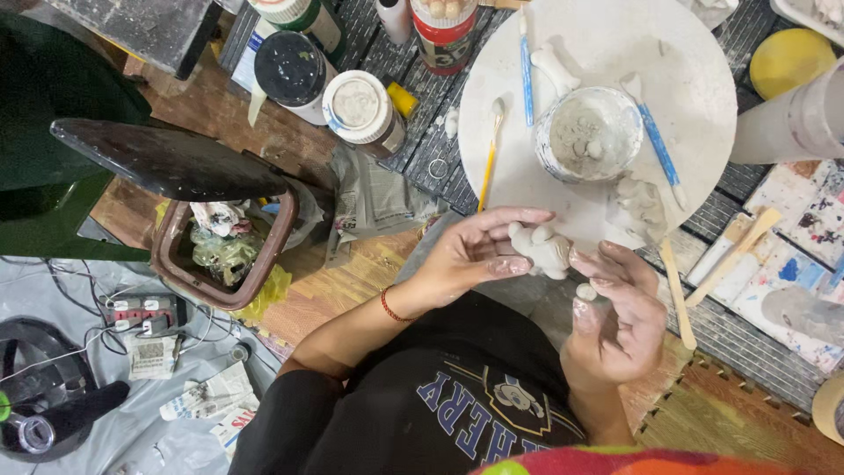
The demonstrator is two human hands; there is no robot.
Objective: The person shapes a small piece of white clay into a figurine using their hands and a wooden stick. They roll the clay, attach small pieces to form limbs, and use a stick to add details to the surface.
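The person sits over a cluttered surface [756, 334] with a small pale clay figure [542, 249] held up between both hands, just in front of the round white board [694, 79]. The left hand [479, 251] cups it from one side, fingers curled and thumb pressed against its flank. The right hand [620, 312] is half open, fingertips resting on the figure's other side, and a little clay ball [585, 291] sits against its thumb.

The figure looks soft and still damp, I'd judge: light, easy to dent, and a bit slippery given the grey slip smeared over both hands. Its small knobs on top would likely squash or snap off first, so the safest hold seems to be around the thick middle, cradled as the left hand does now, not pinched by the thin parts.

Counting what lies about: one figure, one loose ball. On the board stands one glass bowl [589, 132] of cloudy water with clay bits in it, two blue-handled tools [655, 141], one yellow-handled brush [489, 163], one bone-shaped clay piece [556, 66] and one lump of clay [640, 207]. Two flat wooden sticks [679, 295] lie beside the board. Beyond it I can see three lidded jars [359, 107] close together, with more containers cut off at the top edge. One brown bin [220, 251] full of scraps stands on the floor.
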